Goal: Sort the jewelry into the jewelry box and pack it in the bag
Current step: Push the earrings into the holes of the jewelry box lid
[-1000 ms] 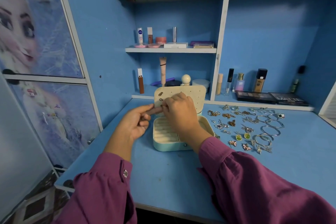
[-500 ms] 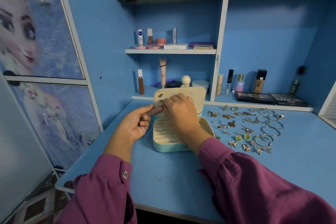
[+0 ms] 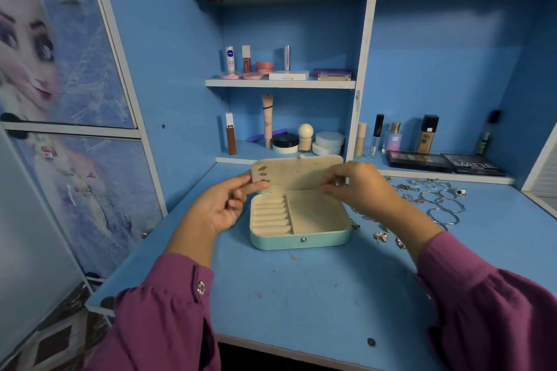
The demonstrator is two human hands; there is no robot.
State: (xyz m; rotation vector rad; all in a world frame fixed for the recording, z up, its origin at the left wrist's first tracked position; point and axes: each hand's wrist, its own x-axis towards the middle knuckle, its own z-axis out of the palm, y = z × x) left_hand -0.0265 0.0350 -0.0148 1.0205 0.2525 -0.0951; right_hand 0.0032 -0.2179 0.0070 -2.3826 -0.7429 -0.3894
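The right hand [image 3: 358, 187], which 1 second ago was working at the lid's [image 3: 298, 173] upper left beside the left hand [image 3: 224, 208], is now pulling away to the right, toward the jewelry [image 3: 434, 199] spread on the desk [image 3: 301, 295]. Its fingertips are curled close together; whether they are pinching anything I cannot tell. The left hand is pinching the lid's left edge, steadying it upright. 3 small pieces are sitting pinned in the lid's left corner, so 1 earring seems placed and the next pick-up is beginning. The box [image 3: 300, 220] is lying open mid-desk, its compartments bare.
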